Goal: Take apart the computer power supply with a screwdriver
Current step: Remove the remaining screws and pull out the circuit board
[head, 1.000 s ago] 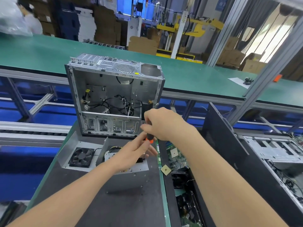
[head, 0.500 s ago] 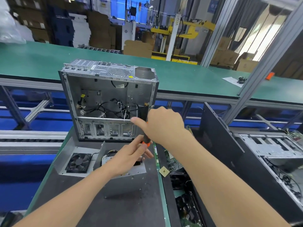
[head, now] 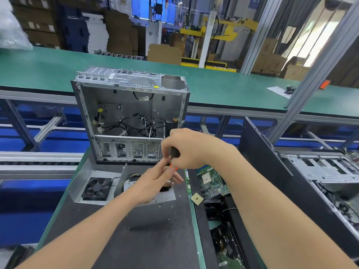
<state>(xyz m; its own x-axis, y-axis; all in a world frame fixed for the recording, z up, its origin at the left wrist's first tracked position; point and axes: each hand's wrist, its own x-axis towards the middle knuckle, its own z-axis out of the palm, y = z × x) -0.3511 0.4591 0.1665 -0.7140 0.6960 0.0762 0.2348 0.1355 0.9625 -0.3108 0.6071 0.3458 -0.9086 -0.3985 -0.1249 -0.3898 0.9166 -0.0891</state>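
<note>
Our right hand (head: 191,150) is wrapped around the black-and-orange handle of the screwdriver (head: 173,158), holding it nearly upright, tip down. Our left hand (head: 155,184) rests on top of the power supply (head: 155,205), fingers (head: 171,174) loosely curled beside the thin shaft to steady it; we cannot tell whether they actually pinch the shaft. The two hands sit close together, the right at twelve o'clock of the left.

The power supply lies on the dark mat (head: 124,239) directly in front of us, at six o'clock of the open computer case (head: 128,115). Its removed cover (head: 85,189), with a black fan (head: 96,188) set into it, stands just at its nine o'clock.

We judge the supply to be a stiff box of thin grey sheet steel, fairly heavy for its size, with perforated faces, small screw holes and sharp folded edges. It should not flex, but bare metal may slide on the mat under pressure, so a flat palm pressing down on the top face is the sensible hold, away from the cut edges and the wires inside. The screwdriver shaft is slim and smooth, and likely to slip out of the screw head if tilted.

At three o'clock a green circuit board (head: 212,181) lies in a dark tray, and it looks fragile.
</note>
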